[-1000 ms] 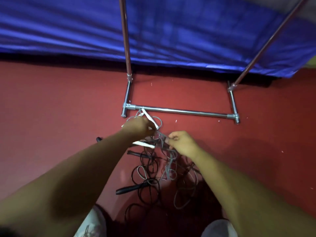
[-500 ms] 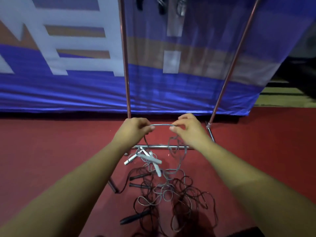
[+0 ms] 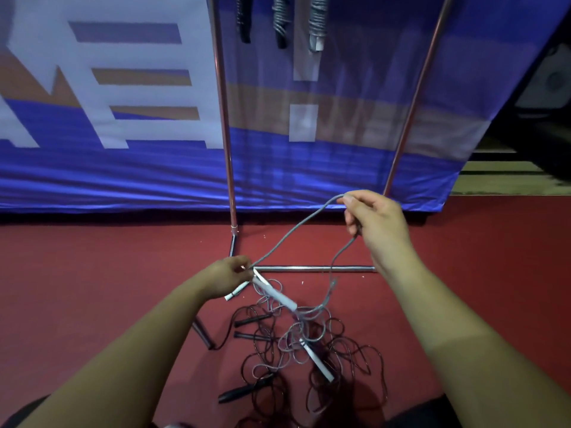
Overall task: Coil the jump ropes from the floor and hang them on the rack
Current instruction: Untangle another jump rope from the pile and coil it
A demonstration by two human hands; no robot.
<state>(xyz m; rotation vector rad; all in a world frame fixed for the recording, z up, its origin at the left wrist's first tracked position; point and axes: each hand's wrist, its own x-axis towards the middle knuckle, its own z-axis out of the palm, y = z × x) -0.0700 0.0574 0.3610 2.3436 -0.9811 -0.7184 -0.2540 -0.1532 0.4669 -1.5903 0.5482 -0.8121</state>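
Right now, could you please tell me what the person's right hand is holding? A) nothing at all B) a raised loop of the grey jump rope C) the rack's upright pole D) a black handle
B: the right hand pinches a loop of the grey jump rope lifted above the floor, while the left hand holds the same rope by its white handle.
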